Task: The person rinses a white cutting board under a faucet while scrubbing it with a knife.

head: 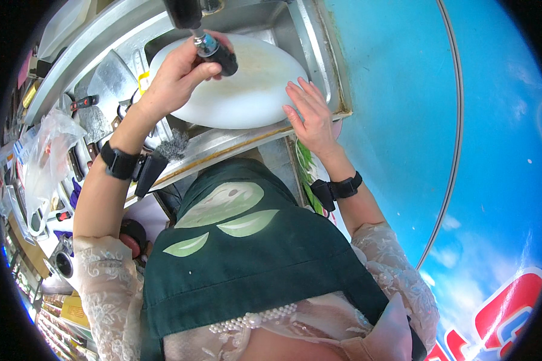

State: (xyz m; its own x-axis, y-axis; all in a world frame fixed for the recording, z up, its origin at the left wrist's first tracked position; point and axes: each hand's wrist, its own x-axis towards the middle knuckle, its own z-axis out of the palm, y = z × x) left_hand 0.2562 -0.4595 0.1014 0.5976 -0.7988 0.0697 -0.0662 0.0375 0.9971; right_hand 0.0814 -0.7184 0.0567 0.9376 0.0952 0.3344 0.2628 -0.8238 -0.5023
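A large round white cutting board (248, 97) with a faint brownish stain lies tilted across the stainless steel sink (293, 34). My left hand (180, 72) is closed around the black nozzle (221, 56) of a faucet, above the board's left part. The nozzle joins a metal connector under a dark faucet body (184, 13) at the top of the view. No water stream can be made out. My right hand (310, 113) rests at the board's right edge, its fingers extended and slightly apart. The sink's bottom is mostly hidden beneath the board.
A grey scouring pad (174, 144) sits on the sink's front ledge. Left of the sink are a broad metal blade (110, 74), a red-and-black handled tool (85, 103), dark-handled knives (75, 164) and a clear plastic bag (49, 153). A blue printed panel (388, 113) stands close on the right.
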